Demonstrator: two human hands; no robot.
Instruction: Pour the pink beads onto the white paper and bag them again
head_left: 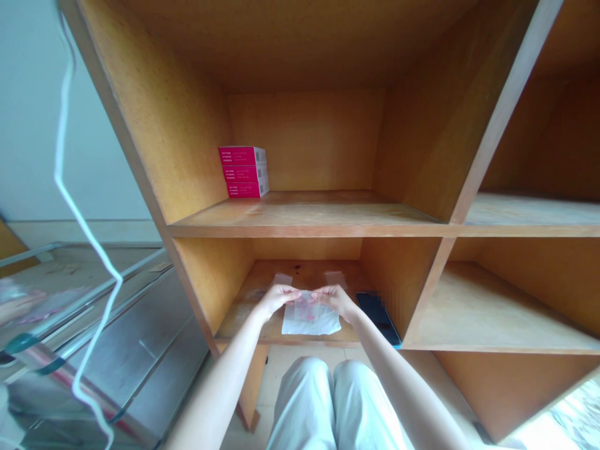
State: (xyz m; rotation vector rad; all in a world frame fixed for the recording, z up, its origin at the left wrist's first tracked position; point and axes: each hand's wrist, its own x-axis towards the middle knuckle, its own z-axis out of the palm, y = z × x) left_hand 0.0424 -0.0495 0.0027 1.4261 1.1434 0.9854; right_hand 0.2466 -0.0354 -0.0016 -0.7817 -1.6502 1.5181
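On the lower shelf, my left hand [280,298] and my right hand [334,297] pinch the top edge of a small clear plastic bag [304,306] between them. Beneath the bag lies a white sheet or pouch [311,324] near the shelf's front edge. One clear packet [282,279] rests just behind my left hand, and another clear packet [335,279] lies behind my right hand. To the right of my right hand is a dark phone-like slab [379,317]. What the small bag contains is too blurred to tell.
Three pink boxes [244,173] are stacked on the upper shelf [309,209] at its left. A vertical divider [429,294] stands right of the dark slab. A white cable [87,228] hangs at the left before a metal rack [140,350]. My knees are below the lower shelf.
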